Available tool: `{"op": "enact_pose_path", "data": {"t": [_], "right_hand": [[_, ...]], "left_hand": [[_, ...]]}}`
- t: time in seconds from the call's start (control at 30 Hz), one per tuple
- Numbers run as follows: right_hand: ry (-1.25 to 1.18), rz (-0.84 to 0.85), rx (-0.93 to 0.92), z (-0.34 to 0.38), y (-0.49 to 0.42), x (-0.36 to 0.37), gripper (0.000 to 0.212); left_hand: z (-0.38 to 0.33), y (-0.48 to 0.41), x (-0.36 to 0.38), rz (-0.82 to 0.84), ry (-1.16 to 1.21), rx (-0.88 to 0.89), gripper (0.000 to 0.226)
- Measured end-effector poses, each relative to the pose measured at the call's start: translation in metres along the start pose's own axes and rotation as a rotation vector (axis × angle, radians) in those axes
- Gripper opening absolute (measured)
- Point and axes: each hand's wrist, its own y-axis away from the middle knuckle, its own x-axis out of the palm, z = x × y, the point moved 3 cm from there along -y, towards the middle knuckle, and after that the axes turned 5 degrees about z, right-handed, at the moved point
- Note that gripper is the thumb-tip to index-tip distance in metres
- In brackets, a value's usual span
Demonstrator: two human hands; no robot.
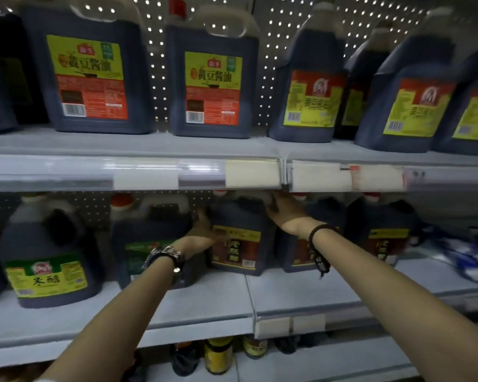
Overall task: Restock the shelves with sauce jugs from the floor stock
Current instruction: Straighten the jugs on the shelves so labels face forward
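Head view: sauce jug [239, 244] standing on middle shelf [204, 301], being seated. Left hand [204, 230] pressing flat on its side, right hand [283, 212] gripping its top. Next, likely: squaring label forward, then releasing.

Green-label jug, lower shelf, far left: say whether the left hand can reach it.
Probably yes: the green-label jug stands at the shelf front with nothing before it. The left hand would first have to leave the red-label jug it touches.

Grey metal shelves [66, 144] stand in tiers against a pegboard back [276, 37] dotted with small holes. Clear price strips [149, 175] with white tags [251, 173] run along their front edges. The light is dim.
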Motion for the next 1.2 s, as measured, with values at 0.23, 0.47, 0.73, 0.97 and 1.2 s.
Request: {"op": "enact_pose_path", "data": {"t": [0.23,0.47,0.73,0.97,1.2], "right_hand": [[-0.112,0.101,-0.133,-0.013,-0.017,0.007,0.038],[-0.397,-0.042,-0.240,-0.012,-0.028,0.026,0.031],[-0.334,0.053,-0.184,-0.020,-0.042,0.031,0.041],[-0.255,-0.134,-0.247,-0.017,-0.041,0.039,0.036],[-0.560,-0.215,-0.235,-0.023,-0.038,0.030,0.013]], "left_hand": [[-0.010,-0.034,0.002,-0.146,0.217,0.019,0.065],[-0.018,-0.038,-0.004,-0.175,0.304,0.045,0.038],[-0.016,-0.053,-0.011,-0.173,-0.020,-0.004,0.051],[-0.026,-0.049,-0.008,-0.204,0.104,0.043,0.043],[-0.027,-0.036,-0.008,-0.293,0.064,0.139,0.043]]}}
